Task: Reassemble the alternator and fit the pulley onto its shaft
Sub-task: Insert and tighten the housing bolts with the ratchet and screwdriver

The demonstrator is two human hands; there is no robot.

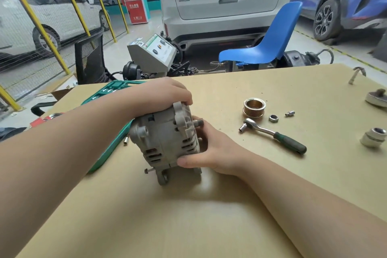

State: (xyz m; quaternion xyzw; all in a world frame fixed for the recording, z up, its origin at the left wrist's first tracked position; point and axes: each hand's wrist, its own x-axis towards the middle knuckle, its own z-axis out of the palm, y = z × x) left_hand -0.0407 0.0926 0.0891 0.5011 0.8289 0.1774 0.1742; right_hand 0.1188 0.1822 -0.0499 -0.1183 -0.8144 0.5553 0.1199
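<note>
Found alternator [165,142] mid-frame, gripped by left hand [165,94] above and right hand [211,151] beside — shaft [198,121] bare, pulley [254,108] lying right of centre, judged next for fitting.

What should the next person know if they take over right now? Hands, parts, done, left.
Left hand grips the top of the alternator; right hand holds its shaft-end face, thumb underneath. The alternator stands on the table, housing looking closed, threaded shaft bare and pointing right.
Pulley, nut and ratchet lie apart on the table to the right.
Done: body appears assembled.
Left: slide pulley onto shaft, thread nut, tighten with ratchet.
</note>
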